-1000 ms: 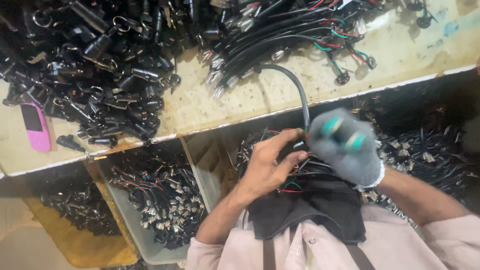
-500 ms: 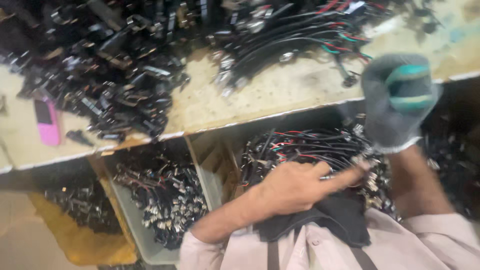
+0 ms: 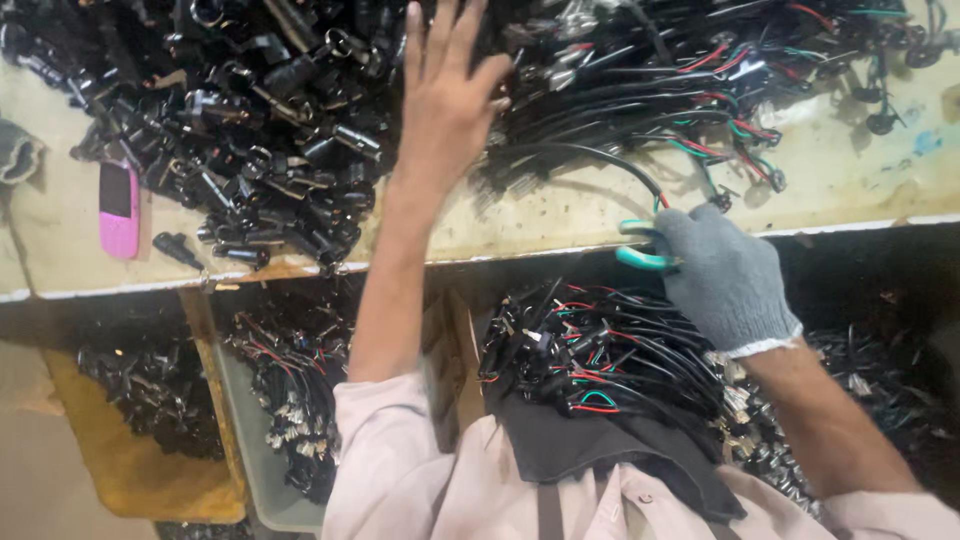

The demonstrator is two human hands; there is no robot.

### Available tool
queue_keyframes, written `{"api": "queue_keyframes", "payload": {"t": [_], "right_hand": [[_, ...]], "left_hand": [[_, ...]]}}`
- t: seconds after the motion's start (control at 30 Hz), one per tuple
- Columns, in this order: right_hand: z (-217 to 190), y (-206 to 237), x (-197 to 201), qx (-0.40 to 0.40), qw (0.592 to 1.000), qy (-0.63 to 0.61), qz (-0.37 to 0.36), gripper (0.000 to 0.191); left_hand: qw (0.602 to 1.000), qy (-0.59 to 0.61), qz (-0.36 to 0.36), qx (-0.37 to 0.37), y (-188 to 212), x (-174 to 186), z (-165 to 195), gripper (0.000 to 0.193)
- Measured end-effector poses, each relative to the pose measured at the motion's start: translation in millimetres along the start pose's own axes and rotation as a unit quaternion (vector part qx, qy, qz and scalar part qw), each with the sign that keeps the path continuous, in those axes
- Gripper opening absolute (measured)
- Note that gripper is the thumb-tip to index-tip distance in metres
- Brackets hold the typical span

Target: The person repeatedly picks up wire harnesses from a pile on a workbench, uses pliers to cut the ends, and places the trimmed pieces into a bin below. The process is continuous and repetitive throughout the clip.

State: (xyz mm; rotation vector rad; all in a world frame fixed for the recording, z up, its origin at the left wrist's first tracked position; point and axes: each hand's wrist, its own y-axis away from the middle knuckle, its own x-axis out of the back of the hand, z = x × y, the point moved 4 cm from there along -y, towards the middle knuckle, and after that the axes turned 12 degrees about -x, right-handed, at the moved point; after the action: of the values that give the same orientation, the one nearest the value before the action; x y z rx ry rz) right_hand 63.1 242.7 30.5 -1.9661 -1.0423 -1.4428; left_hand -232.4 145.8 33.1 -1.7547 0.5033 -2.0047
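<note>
Black cable (image 3: 600,160): curved in an arch over the bench edge, right of centre. Teal-handled pliers (image 3: 640,245): gripped at the cable's right end, handles pointing left, jaws hidden.

**One screen, no labels or signs**

Pink phone (image 3: 118,208) lies flat on the beige worktop (image 3: 850,180), far left, just left of the pile of black connector parts (image 3: 260,130). Upright rounded rectangle, pink body, small dark screen in its upper half, unlit. Cardboard box divider (image 3: 455,350) stands below the worktop edge, plain brown. No packages with labels, no signs visible.
</note>
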Motion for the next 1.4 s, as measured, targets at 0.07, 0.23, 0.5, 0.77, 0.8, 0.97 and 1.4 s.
{"api": "queue_keyframes", "payload": {"t": [0.07, 0.23, 0.5, 0.77, 0.8, 0.97, 1.4], "right_hand": [[5, -10, 1, 0.001, 1.000, -0.019, -0.001, 0.030], [28, -9, 13, -0.275, 0.858, -0.423, -0.096, 0.006], [-13, 24, 25, 0.131, 0.951, -0.273, -0.056, 0.011], [-26, 26, 35, -0.001, 0.633, -0.774, -0.027, 0.018], [-24, 31, 27, -0.026, 0.554, -0.830, -0.054, 0.015], [-15, 29, 4, -0.094, 0.435, -0.889, -0.111, 0.015], [-2, -29, 49, 0.090, 0.983, -0.029, 0.160, 0.025]], "left_hand": [[0.968, 0.213, 0.091, 0.094, 16, 3, -1, 0.039], [0.815, 0.511, 0.058, 0.267, 59, 12, 100, 0.039], [0.725, 0.608, -0.101, 0.307, 67, -2, 193, 0.028], [0.775, 0.588, 0.007, 0.232, 75, 8, 200, 0.029], [0.781, 0.586, 0.010, 0.216, 74, 10, 202, 0.029], [0.771, 0.606, -0.006, 0.195, 68, 19, 213, 0.047], [0.956, -0.032, -0.042, 0.289, -6, 5, 37, 0.054]]}}
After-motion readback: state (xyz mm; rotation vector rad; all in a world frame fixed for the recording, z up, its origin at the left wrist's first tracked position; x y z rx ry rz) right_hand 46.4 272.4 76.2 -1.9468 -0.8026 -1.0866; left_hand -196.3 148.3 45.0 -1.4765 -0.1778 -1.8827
